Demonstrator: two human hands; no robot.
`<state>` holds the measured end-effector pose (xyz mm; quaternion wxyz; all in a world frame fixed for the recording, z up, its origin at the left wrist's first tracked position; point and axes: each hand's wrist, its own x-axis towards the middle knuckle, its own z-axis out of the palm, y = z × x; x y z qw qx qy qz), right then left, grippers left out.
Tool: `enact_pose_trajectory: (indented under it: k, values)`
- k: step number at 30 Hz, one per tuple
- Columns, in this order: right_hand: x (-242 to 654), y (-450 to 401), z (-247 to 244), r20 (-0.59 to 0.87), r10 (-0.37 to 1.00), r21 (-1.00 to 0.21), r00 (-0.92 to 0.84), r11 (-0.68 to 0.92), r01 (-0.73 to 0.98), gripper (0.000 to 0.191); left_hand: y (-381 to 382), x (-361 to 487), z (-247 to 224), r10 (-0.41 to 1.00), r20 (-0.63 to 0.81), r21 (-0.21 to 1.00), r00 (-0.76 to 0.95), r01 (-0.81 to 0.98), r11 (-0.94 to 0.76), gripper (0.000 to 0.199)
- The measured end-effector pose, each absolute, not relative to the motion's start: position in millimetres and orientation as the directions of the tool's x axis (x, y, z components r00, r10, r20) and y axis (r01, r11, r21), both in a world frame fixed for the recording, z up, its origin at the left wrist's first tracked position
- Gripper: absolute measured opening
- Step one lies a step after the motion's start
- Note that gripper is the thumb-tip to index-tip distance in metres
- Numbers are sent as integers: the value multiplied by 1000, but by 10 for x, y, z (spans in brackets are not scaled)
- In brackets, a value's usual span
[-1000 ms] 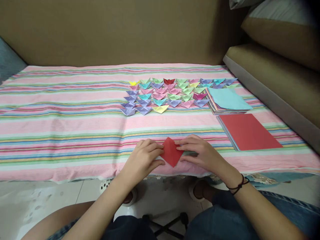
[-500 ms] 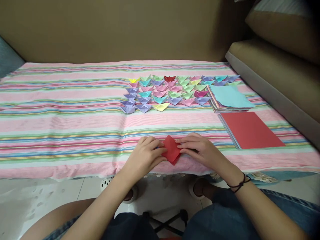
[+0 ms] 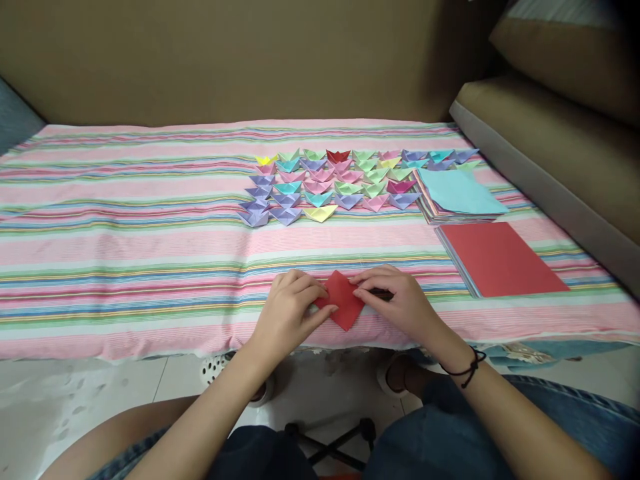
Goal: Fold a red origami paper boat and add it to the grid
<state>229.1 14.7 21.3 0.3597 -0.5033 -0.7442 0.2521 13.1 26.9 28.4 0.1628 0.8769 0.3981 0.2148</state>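
A small piece of folded red paper [image 3: 344, 301], diamond-shaped, lies near the front edge of the striped cloth. My left hand [image 3: 293, 307] pinches its left side, the thumb lying over the paper and the fingers by its edge. At the right corner, my right hand [image 3: 400, 297] has thumb and index finger closed on the paper. The fingertips hide parts of both side corners. Beyond my hands stand rows of folded paper boats [image 3: 320, 183] in purple, pink, green, blue, yellow and red.
To the right lie a stack of square sheets topped with red [image 3: 505, 260] and, behind it, a stack topped with light blue [image 3: 463, 192]. The striped cloth [image 3: 125, 253] covers the surface. Brown cushions [image 3: 550, 133] border the right side, and a brown backrest [image 3: 240, 60] rises behind.
My left thumb has moved further onto the red paper. My right hand has drawn its thumb and index finger together at the right corner, and its wrist has shifted left.
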Motion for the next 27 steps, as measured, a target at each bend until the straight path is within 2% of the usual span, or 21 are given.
enact_pose_trajectory:
  k: [3, 5, 7, 11, 15, 19, 21, 24, 27]
  values:
    - [2329, 154, 224, 260, 922, -738, -288, 382, 556, 6, 278, 103, 278, 738, 259, 438, 623, 605, -665, 37]
    - [2368, 155, 221, 261, 900, -713, -350, 424, 558, 20, 288, 86, 273, 720, 251, 426, 647, 594, -682, 40]
    - [2398, 158, 214, 271, 879, -686, -391, 462, 562, 28, 301, 78, 270, 717, 241, 431, 653, 590, -683, 35]
    - [2417, 174, 203, 286, 864, -669, -414, 489, 560, 20, 337, 74, 275, 735, 225, 484, 639, 582, -654, 24]
    - [2427, 190, 213, 275, 861, -670, -428, 491, 556, 15, 377, 56, 282, 733, 193, 529, 652, 560, -638, 22]
    - [2439, 186, 220, 282, 849, -668, -447, 508, 543, 26, 370, 62, 306, 733, 184, 525, 655, 565, -637, 13]
    - [2424, 180, 215, 281, 858, -681, -431, 495, 540, 27, 349, 88, 316, 757, 183, 508, 627, 599, -619, 14]
    - [2366, 173, 209, 256, 907, -727, -335, 409, 552, 4, 322, 138, 312, 802, 186, 507, 568, 643, -574, 15]
    - [2295, 177, 211, 221, 947, -767, -234, 317, 557, 12, 311, 173, 300, 834, 202, 539, 513, 652, -532, 15]
